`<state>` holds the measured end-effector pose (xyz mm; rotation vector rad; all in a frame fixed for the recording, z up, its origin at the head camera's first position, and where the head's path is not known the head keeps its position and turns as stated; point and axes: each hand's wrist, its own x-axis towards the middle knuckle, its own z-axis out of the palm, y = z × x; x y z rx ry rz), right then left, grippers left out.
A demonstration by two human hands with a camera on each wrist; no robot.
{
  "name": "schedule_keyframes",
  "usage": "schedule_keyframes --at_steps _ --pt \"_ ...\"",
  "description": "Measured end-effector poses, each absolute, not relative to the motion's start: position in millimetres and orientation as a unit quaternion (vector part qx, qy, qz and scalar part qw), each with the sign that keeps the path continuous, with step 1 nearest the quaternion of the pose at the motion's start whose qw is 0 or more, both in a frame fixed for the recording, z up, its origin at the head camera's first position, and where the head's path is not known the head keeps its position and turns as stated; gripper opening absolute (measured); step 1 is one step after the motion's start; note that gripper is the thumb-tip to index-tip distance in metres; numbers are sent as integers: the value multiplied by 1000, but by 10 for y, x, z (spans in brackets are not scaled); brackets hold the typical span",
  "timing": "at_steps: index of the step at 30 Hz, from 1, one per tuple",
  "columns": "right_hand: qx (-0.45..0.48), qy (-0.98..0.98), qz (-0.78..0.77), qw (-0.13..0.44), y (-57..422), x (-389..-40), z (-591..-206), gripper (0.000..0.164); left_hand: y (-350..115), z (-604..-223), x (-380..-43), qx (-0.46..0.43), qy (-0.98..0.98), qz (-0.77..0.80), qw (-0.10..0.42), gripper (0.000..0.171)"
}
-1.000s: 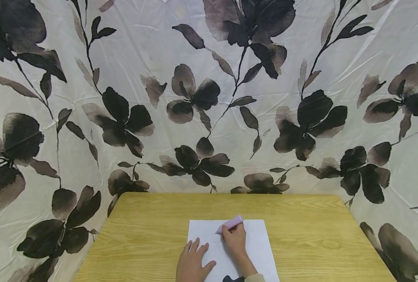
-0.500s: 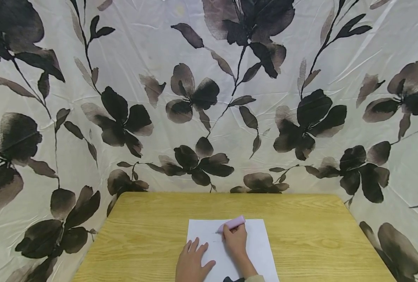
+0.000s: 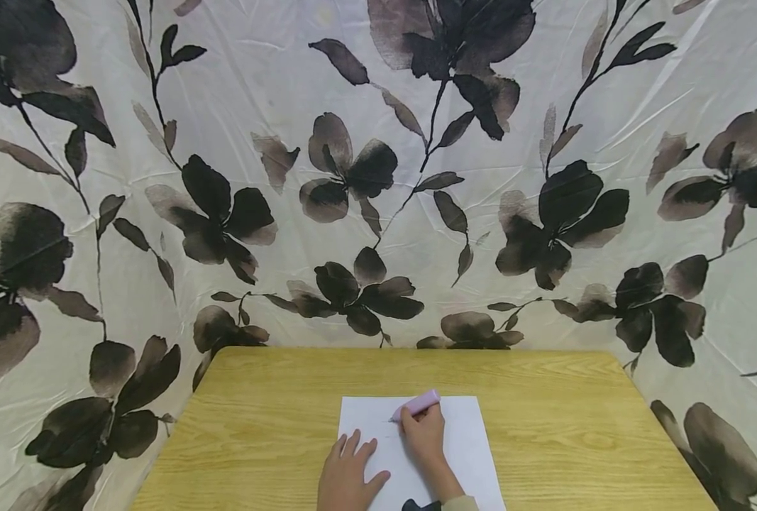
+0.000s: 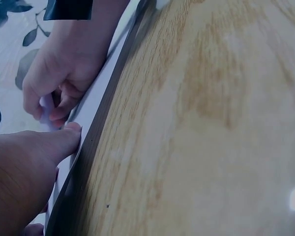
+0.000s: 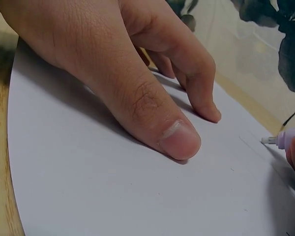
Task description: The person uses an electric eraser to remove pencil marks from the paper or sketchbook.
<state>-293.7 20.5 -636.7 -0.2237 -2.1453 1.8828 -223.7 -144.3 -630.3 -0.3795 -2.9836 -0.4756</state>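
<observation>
A white sheet of paper (image 3: 467, 433) lies on the wooden table. My left hand (image 3: 347, 474) rests on its left side, fingers spread, with the thumb on the paper. My right hand (image 3: 426, 434) pinches a thick lilac pen-shaped tool (image 3: 424, 402) between thumb and fingers, tilted with its narrow tip down to the left. In the right wrist view the tool's pale tip (image 5: 269, 141) meets the sheet beside a faint thin line. A few small faint marks (image 5: 232, 170) show elsewhere on the paper. In the left wrist view, the right hand (image 4: 64, 73) partly hides the tool.
The yellow wood-grain table (image 3: 576, 426) spreads around the sheet on both sides. Behind it hangs a pale cloth (image 3: 455, 270) printed with dark flowers. A black band (image 4: 69, 9) crosses the right wrist.
The right hand and the lilac tool shift slightly right, then back left, with the tip staying close to the same part of the paper. The left hand stays in place.
</observation>
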Motion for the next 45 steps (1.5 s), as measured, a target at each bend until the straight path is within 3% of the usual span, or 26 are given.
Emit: schedule_keyframes --at_steps 16,25,34,45 --pt "-77 -756 633 151 185 -2944 -6387 25 -1441 -6268 -2230 -122 -979 -157 44 64" --pt "-122 -677 716 118 214 -3011 -6282 23 -1447 -6294 -2250 -116 -981 -155 29 65" --pt "-85 -724 670 138 190 -2976 -6326 24 -1438 -6300 -2223 -122 -978 -159 52 64" --pt "-60 -751 640 149 172 -2950 -6371 26 -1456 -6255 -2203 -116 -979 -160 43 64"
